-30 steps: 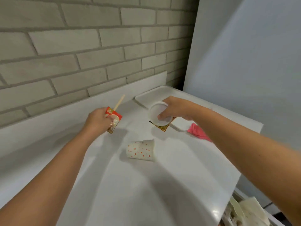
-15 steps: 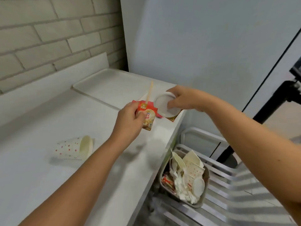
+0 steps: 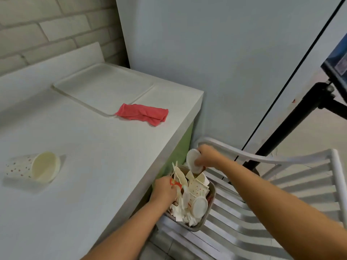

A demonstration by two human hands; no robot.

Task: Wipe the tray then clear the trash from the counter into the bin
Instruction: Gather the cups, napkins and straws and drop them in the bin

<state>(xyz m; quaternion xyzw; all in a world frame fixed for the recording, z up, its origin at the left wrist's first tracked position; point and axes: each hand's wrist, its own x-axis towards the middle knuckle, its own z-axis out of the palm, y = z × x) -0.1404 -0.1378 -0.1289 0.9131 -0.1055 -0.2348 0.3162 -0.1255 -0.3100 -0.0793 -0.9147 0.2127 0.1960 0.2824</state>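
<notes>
Head view: smooth white counter [image 3: 93, 166], grey bin [image 3: 211, 203] beside it.
A flat tray [image 3: 103, 89], crumpled red cloth [image 3: 144, 113] and tipped dotted cup [image 3: 32, 167] are seen on it; over the bin, a round lid [image 3: 193, 162] is gripped by the right hand [image 3: 208, 155], a red packet [image 3: 173, 182] by the left hand [image 3: 164, 188].

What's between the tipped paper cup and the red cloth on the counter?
Nothing. In the head view, only bare white counter runs between the paper cup, which lies on its side, and the red cloth.
</notes>
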